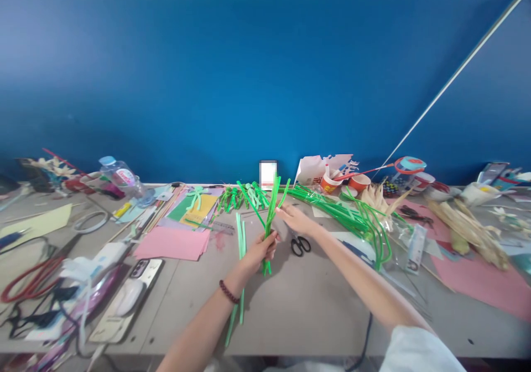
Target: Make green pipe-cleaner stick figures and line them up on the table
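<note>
A bundle of bright green pipe cleaners (271,206) stands nearly upright above the middle of the table, its tops fanning apart. My left hand (265,246), with a beaded bracelet on the wrist, is closed around the lower part of it. To the right of the bundle, my right hand (293,218) has its fingers stretched toward the stems; whether the fingertips touch them I cannot tell. Black-handled scissors (301,245) lie just below my right hand. Paler green pipe cleaners (241,272) lie on the table, partly behind my left forearm.
Long green pipe cleaners (340,211) in clear plastic lie at back right, beside paper cups (331,184) and dried husks (473,231). Twisted green pieces (231,199) sit at the back. Leftward are pink paper (174,243), a phone (126,300), cables and a bottle (121,176).
</note>
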Motion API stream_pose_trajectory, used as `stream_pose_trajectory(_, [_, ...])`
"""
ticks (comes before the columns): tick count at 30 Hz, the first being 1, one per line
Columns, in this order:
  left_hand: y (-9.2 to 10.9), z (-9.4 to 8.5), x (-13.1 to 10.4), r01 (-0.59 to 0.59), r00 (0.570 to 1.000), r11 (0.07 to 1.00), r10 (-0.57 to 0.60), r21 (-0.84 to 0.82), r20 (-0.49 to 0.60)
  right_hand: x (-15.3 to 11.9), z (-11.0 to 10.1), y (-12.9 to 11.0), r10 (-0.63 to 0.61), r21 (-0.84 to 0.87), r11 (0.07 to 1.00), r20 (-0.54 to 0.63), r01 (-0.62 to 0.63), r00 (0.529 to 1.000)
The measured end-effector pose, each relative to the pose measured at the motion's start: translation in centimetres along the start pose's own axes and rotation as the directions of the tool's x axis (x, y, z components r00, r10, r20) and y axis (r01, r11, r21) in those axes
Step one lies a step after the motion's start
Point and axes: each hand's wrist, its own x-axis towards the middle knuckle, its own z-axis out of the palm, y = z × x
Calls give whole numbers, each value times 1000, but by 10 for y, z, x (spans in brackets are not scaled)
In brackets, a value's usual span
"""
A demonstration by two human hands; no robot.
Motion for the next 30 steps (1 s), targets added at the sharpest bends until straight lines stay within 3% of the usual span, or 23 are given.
stream_pose_trajectory(2, [1,-2,0,-15,999,1000,13,-27,-43,1,-35,16,-37,-392,920,-120,-13,992])
stream_pose_trajectory(5, [4,-4,-1,-38,994,999,35,-21,-104,-2,-82,41,39,-777,580,-273,-245,961])
stream_pose_trajectory(8, [6,-5,-2,-58,992,998,59,14,-114,-7,-104,58,99,-869,351,-337,-350,936])
stream_pose_trajectory(13, [3,-8,0,-90,987,996,91,15,-130,-4,-101,62,92,-888,197,-405,-416,909])
stream_pose_trajectory(19, [-1,-14,2,-144,975,989,146,25,-167,1,-106,45,-8,-897,281,-359,-342,933])
stream_pose_trajectory(26, [2,-12,0,-195,962,981,192,0,-195,-9,-135,7,-215,-794,591,-324,-141,921])
stream_pose_trajectory(30, [7,-9,-1,-228,949,973,218,-20,-227,-17,-149,-21,-333,-721,692,-333,-11,882])
